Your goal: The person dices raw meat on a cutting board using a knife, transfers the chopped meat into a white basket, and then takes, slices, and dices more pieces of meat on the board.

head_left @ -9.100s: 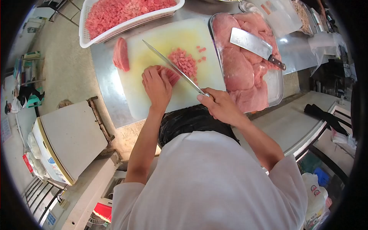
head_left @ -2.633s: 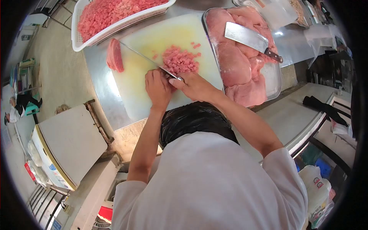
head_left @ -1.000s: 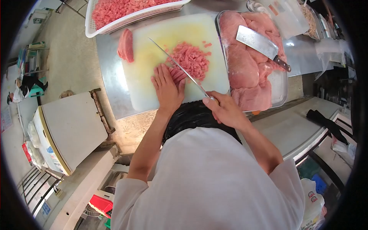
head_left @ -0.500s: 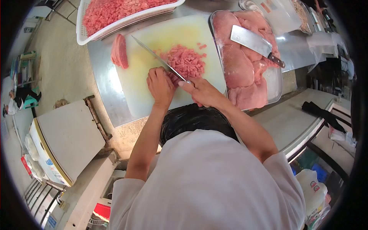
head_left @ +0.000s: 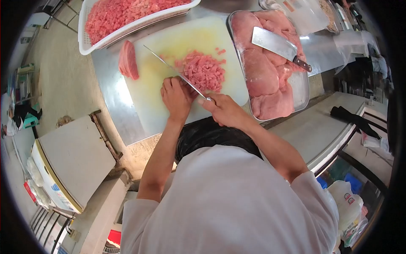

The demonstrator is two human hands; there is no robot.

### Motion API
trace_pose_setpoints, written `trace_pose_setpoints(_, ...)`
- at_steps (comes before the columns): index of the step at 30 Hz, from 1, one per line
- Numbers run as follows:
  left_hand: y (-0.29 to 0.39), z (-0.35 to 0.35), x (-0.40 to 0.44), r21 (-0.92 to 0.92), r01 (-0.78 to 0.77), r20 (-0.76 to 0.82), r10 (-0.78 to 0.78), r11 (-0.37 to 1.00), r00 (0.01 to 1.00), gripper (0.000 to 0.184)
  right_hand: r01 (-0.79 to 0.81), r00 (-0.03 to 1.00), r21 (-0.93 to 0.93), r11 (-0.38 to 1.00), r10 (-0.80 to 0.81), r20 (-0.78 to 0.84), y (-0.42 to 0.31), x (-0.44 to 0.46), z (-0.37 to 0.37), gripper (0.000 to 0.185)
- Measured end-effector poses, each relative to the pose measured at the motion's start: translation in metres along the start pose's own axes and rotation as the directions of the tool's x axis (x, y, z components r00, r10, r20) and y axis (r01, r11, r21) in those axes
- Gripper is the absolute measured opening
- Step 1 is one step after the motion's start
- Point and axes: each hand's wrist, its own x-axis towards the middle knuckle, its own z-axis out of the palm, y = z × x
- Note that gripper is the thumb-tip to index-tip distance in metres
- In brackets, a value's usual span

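Observation:
My right hand (head_left: 226,111) is closed round the handle of a long knife (head_left: 169,64), whose blade slants up and left across the white cutting board (head_left: 148,103). Curled fingers of my left hand (head_left: 176,99) press down on a piece of raw meat beside the blade, mostly hidden by the hand and knife. Beyond the blade lies a heap of diced meat (head_left: 205,72), with a few loose cubes at its upper right. A thick slice of meat (head_left: 128,60) rests at the board's left edge, apart from both hands.
A white basket (head_left: 85,45) full of diced meat stands at the back left. On the right, a metal tray (head_left: 302,95) holds large slabs of raw meat (head_left: 261,74), with a cleaver (head_left: 275,43) lying on them. The metal table's edge (head_left: 139,137) runs in front of me.
The knife blade is turned more edge-on to my view, and my right hand sits slightly lower. My left hand remains on the meat. The whole view has shifted a little.

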Motion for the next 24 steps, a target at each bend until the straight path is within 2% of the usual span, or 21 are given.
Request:
trace_pose_setpoints(2,0.0,0.001,0.0,-0.008,0.005,-0.003,-0.005,1.0,1.0,0.028,-0.178,0.98,0.045,0.983,0.174,0.093,-0.024,-0.033,-0.011,0.058)
trace_pose_setpoints(4,-0.003,0.002,-0.001,0.012,0.01,0.011,-0.01,1.0,1.0,0.027,-0.083,0.997,0.025,0.996,0.083,0.002,-0.01,-0.053,-0.003,0.056)
trace_pose_setpoints(7,0.002,0.0,0.002,-0.009,-0.042,-0.017,0.042,0.999,0.999,0.024,0.107,0.992,0.034,0.994,-0.104,-0.075,0.02,-0.026,0.016,0.054)
trace_pose_setpoints(8,0.002,0.0,0.0,-0.007,-0.016,0.012,0.016,1.0,1.0,0.023,0.174,0.981,0.047,0.984,-0.17,-0.09,0.028,-0.013,0.023,0.054)
trace_pose_setpoints(10,0.0,-0.003,0.0,0.005,0.033,0.05,-0.033,0.999,0.998,0.021,0.059,0.998,0.063,0.996,-0.059,-0.01,0.013,0.007,0.02,0.054)
trace_pose_setpoints(13,-0.004,-0.004,-0.001,-0.181,-0.003,-0.021,-0.001,0.983,1.0,0.019,-0.053,0.998,0.131,0.99,0.049,0.03,0.001,-0.002,0.012,0.056)
trace_pose_setpoints(14,-0.006,-0.006,0.0,-0.202,0.029,-0.022,-0.034,0.979,0.999,0.017,-0.077,0.997,0.156,0.985,0.072,0.035,-0.004,-0.007,0.006,0.056)
trace_pose_setpoints(16,-0.006,-0.018,-0.003,-0.236,0.108,-0.012,-0.115,0.966,0.993,0.014,-0.092,0.994,0.073,0.993,0.087,0.06,-0.017,-0.036,-0.013,0.057)
trace_pose_setpoints(19,-0.007,-0.012,-0.004,-0.071,0.035,-0.042,-0.038,0.997,0.998,0.014,-0.066,0.996,-0.025,0.998,0.067,0.059,-0.01,-0.065,-0.022,0.059)
trace_pose_setpoints(22,-0.006,-0.004,-0.004,-0.002,-0.002,-0.047,0.002,1.0,0.999,0.014,-0.022,0.998,-0.08,0.997,0.026,0.055,-0.002,-0.059,-0.019,0.06)
trace_pose_setpoints(24,-0.005,-0.003,-0.002,-0.002,0.004,-0.009,-0.004,1.0,1.0,0.014,0.06,0.998,-0.104,0.993,-0.057,0.03,0.01,-0.03,-0.009,0.061)
